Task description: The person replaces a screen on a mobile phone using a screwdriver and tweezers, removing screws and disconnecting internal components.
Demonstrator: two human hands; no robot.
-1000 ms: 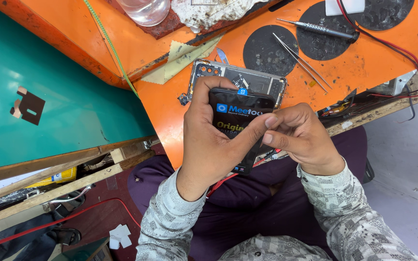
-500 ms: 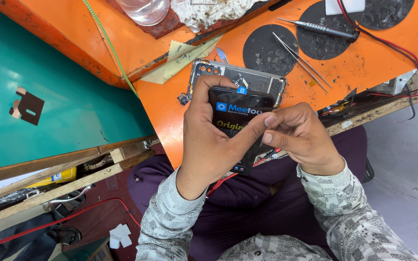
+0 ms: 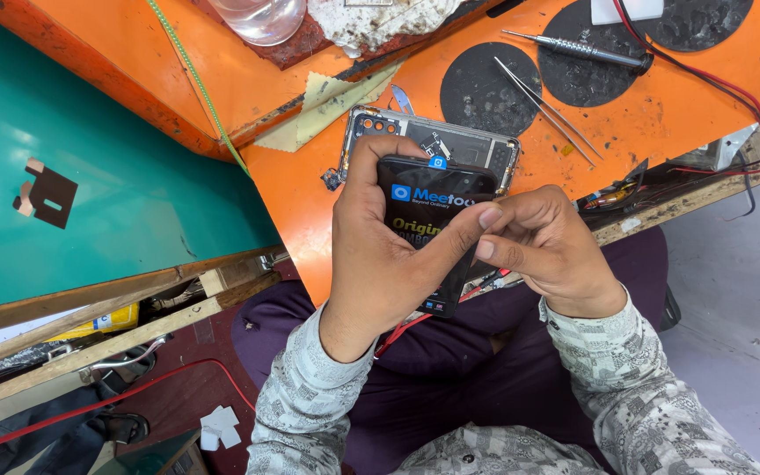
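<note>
My left hand (image 3: 380, 255) grips a black phone screen panel (image 3: 437, 211) covered by a protective film with blue and yellow print, held above my lap at the bench's front edge. My left thumb lies across its face. My right hand (image 3: 547, 251) pinches the panel's right edge, fingertips meeting the left thumb. Just behind the panel, an opened phone frame (image 3: 450, 145) lies on the orange bench (image 3: 661, 123) with its inner parts showing.
Tweezers (image 3: 547, 101) and a screwdriver (image 3: 573, 50) rest on black round pads at the back right. Red and black wires (image 3: 732, 88) run along the right edge. A green surface (image 3: 90, 193) lies to the left; a clear bottle (image 3: 261, 18) and a rag stand at the back.
</note>
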